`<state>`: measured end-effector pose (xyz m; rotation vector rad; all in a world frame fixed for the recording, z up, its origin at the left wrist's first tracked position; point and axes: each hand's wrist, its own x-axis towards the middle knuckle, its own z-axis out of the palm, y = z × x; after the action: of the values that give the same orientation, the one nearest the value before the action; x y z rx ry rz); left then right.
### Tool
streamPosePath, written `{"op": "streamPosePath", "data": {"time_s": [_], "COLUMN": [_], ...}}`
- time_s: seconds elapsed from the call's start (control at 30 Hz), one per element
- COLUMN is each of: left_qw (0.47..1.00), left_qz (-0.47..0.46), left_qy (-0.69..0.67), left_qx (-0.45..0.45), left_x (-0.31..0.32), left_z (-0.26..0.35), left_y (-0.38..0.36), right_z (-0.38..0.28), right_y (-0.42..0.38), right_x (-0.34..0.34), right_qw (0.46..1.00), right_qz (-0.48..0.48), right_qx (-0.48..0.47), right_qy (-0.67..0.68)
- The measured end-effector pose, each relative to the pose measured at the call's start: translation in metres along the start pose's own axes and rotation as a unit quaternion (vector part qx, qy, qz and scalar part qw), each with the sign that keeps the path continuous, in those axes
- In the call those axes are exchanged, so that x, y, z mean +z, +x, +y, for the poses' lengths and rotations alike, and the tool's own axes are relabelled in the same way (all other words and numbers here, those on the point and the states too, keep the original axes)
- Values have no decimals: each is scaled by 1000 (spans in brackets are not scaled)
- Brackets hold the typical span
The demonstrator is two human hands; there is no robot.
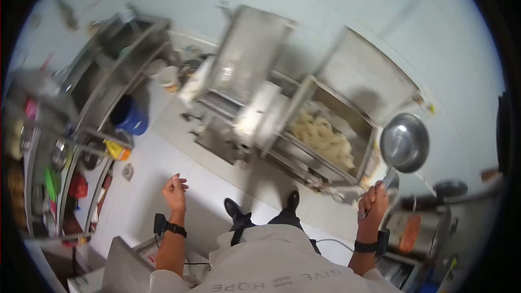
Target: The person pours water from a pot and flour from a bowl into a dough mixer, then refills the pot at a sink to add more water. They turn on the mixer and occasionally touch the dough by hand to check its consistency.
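Observation:
My right hand point(374, 201) is wrapped round the handle of a shiny metal saucepan point(404, 144), which is held out to the right with its round bowl facing up. The bowl looks bare inside. My left hand point(175, 192) hangs over the floor on the left, fingers loosely curled and a little apart, with nothing in them. Left of the saucepan stands an open metal vat point(353, 176) holding a pale, lumpy mass point(323, 138). Its flat lid point(374, 70) leans up against the wall.
A closed steel unit point(244, 59) stands beside the vat. Steel shelving point(81, 130) with bowls and bags lines the left side, near a blue bucket point(130, 115) and a yellow bottle point(116, 150). A large metal pot point(423, 233) sits at right. White floor point(141, 184) lies below.

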<state>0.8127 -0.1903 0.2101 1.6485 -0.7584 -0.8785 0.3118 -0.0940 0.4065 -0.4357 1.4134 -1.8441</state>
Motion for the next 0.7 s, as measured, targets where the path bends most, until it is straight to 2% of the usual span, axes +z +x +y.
{"op": "streamPosePath", "data": {"time_s": [0.03,0.1,0.13,0.17,0.23,0.3,0.37,0.53,0.7], "left_qw": [1000,999,998,996,990,989,985,968,957], "left_qz": [13,47,65,84,126,137,161,237,276], "left_qy": [-13,-15,-4,-20,-45,-42,-57,-78,-86], "left_qx": [-2,7,10,33,30,23,16,11,15], "left_x": [-23,-68,-89,-106,-134,-162,-185,-245,-299], "left_z": [-2,-11,-9,-9,-7,-8,-9,-19,-17], "left_y": [9,26,31,35,42,50,59,109,225], "right_z": [12,33,42,58,78,98,114,168,242], "right_y": [-13,-47,-62,-74,-86,-108,-124,-154,-168], "right_x": [28,84,113,137,176,227,275,390,513], "right_qw": [999,984,973,964,930,913,869,807,781], "right_qz": [-36,-145,-198,-229,-266,-297,-346,-446,-485], "right_qx": [6,103,120,135,253,272,342,366,364], "right_qy": [4,4,-20,-18,-26,-58,-94,-122,-151]}}
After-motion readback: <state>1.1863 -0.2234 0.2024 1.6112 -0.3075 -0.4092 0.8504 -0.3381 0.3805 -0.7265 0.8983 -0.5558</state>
